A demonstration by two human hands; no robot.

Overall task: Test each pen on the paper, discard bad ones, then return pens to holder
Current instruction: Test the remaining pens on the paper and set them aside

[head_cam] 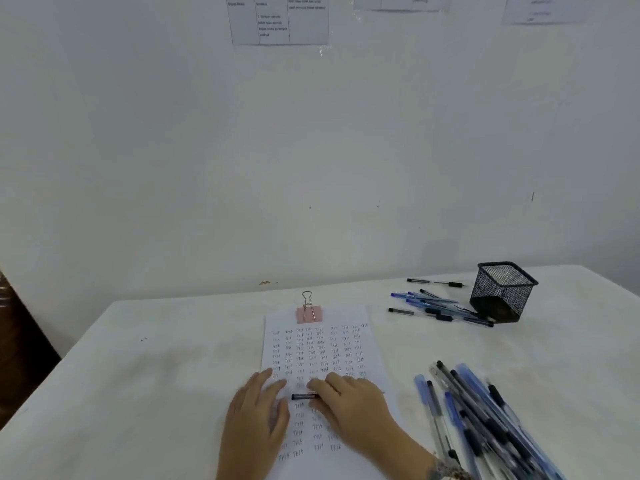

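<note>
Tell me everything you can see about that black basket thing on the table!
The pen holder is a black wire-mesh box with a square open mouth and a solid dark base. It stands on the white table, far right. No pens stick out of it. Loose pens lie beside it on its left, some reaching its base.

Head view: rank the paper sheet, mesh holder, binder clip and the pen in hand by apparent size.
1. paper sheet
2. mesh holder, though it sits farther from the camera
3. binder clip and pen: not ranked, since the right hand hides most of the pen.
</note>
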